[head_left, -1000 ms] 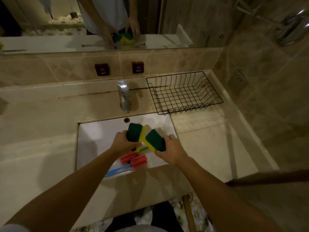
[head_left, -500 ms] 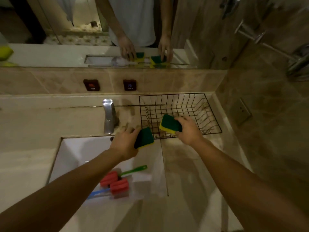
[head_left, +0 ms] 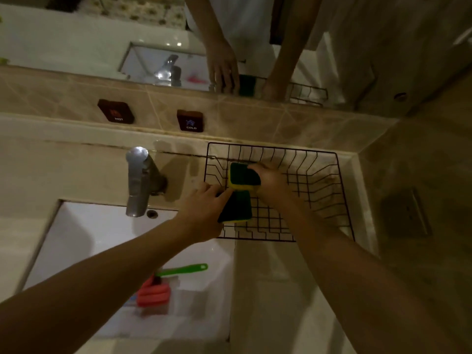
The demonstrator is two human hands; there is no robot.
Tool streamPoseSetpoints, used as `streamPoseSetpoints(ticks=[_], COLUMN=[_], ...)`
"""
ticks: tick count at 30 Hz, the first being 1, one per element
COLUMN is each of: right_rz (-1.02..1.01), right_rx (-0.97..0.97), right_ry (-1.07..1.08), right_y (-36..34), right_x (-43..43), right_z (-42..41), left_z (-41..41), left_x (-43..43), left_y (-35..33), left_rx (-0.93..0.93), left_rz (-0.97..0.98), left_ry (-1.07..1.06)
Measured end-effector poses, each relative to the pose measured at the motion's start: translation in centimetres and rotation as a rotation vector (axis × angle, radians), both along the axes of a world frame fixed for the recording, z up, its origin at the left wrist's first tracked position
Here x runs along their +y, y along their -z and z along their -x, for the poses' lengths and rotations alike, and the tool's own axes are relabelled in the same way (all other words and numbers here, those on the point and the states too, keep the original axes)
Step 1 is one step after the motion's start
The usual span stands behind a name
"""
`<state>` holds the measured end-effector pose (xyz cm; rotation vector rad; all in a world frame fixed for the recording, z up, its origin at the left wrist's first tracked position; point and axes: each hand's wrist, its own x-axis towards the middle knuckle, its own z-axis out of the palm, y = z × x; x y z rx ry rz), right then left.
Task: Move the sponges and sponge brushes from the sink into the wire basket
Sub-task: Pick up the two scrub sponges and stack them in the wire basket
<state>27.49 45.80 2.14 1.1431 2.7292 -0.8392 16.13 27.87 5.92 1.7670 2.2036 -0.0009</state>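
Both hands reach into the left part of the black wire basket [head_left: 319,190] on the counter. My right hand [head_left: 270,180] grips a green-and-yellow sponge [head_left: 241,176] low inside the basket near its back left. My left hand [head_left: 204,213] holds a second green-and-yellow sponge [head_left: 236,208] just in front of the first, over the basket's floor. Two sponge brushes with red heads [head_left: 153,293] lie in the white sink [head_left: 102,241]; one has a green handle [head_left: 184,269], and a bit of blue handle shows beside my left forearm.
A chrome tap [head_left: 139,180] stands left of the basket, behind the sink. Hot and cold buttons [head_left: 190,121] sit on the tiled backsplash under a mirror. A tiled side wall closes off the right, close to the basket. Beige counter runs in front of the basket.
Both hands have carried the sponges from above the sink, over the basket's front rim, and down inside it. The view has come closer to the basket.
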Motion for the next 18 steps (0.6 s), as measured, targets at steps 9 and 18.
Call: streamPoseSetpoints(ticks=[9,18], right_rz=[-0.066,0.075], right_rx=[-0.023,0.026], right_ry=[0.018,0.107], right_y=[4.8,4.0], right_x=[1.1,1.3], right_z=[2.9,2.7], left_z=[0.4,0.4], left_x=[0.5,1.3], left_y=[2.0,1.9], left_rx=[-0.036,-0.064], left_rz=[-0.041,-0.023], left_ry=[0.042,0.019])
